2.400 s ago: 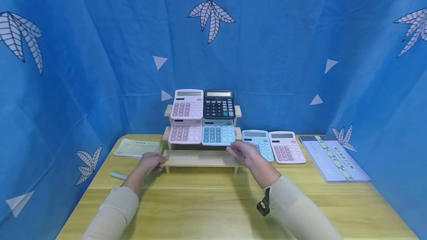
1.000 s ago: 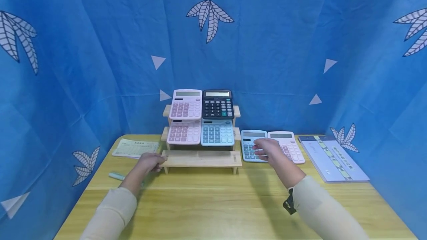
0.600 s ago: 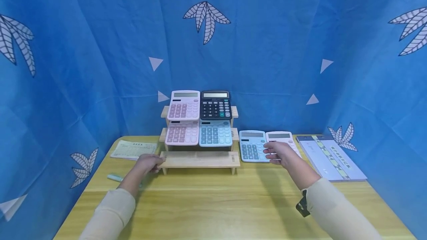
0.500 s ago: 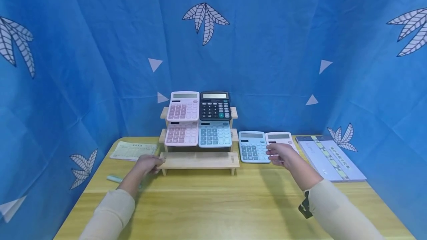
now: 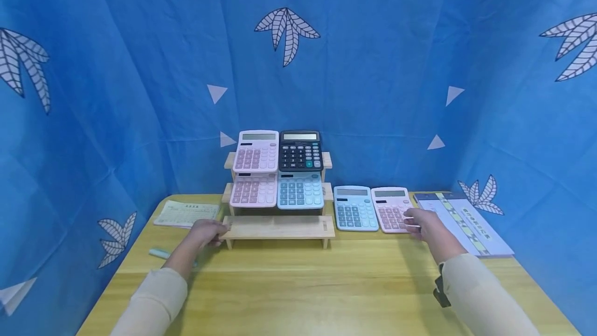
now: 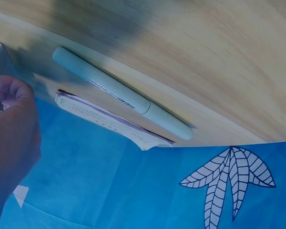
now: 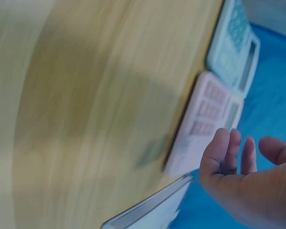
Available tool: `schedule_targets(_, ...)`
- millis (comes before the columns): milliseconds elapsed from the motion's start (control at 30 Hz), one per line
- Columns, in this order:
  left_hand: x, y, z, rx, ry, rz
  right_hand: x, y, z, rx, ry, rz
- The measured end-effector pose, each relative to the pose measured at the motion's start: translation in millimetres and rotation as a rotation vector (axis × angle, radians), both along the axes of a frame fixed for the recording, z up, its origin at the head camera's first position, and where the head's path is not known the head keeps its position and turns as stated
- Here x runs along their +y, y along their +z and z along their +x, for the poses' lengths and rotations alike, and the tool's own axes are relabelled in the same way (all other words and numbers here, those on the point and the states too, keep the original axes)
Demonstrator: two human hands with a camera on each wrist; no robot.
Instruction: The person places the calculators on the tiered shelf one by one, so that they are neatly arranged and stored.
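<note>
My left hand (image 5: 205, 232) pinches the left end of the lowest tier of a three-tier wooden display stand (image 5: 280, 227). On the stand's top tier lean a pink calculator (image 5: 256, 152) and a black calculator (image 5: 300, 150); below them are another pink calculator (image 5: 253, 191) and a blue calculator (image 5: 300, 191). The lowest tier is bare. On the table right of the stand lie a blue calculator (image 5: 355, 209) and a pink calculator (image 5: 391, 211), side by side. My right hand (image 7: 252, 186), fingers loosely bent and nothing between them, hovers at that pink calculator's right edge.
A purple-white folder or book (image 5: 462, 224) lies at the table's right back. At the left are a printed paper pad (image 5: 186, 214) and a pale green marker (image 6: 102, 81). A blue curtain (image 5: 382, 92) hangs round the table's back and sides.
My right hand has left the stand's middle tier and moved right across the blue calculator to the pink one's right edge. My left hand stays on the stand. The calculators have not moved.
</note>
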State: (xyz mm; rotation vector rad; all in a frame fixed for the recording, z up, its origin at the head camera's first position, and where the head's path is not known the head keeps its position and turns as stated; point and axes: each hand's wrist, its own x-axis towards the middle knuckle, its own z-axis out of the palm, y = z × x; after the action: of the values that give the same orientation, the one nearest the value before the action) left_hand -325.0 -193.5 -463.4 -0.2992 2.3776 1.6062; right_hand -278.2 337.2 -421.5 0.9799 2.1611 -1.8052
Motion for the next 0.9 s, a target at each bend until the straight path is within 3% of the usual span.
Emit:
schedule_targets(200, -1.1, 0.5, -2.5, -0.003, 0.013, 0.008, 14, -13.8, -4.8, 0.008, -0.044, 0.081)
schedule_targets(367, -0.5, -0.9, -1.6, -0.001, 0.0, 0.013, 24, -22.3, -3.2, -0.06, -0.05, 0.194)
schedule_targets(667, 0.7, -0.6, 0.3, -0.006, 0.008, 0.003, 39, -42.3, -1.9, -0.093, 0.03, 0.315)
schedule_targets(900, -1.1, -4.1, 3.9, -0.007, 0.006, 0.0, 41, -54.3, -8.9, -0.112, 0.049, 0.366)
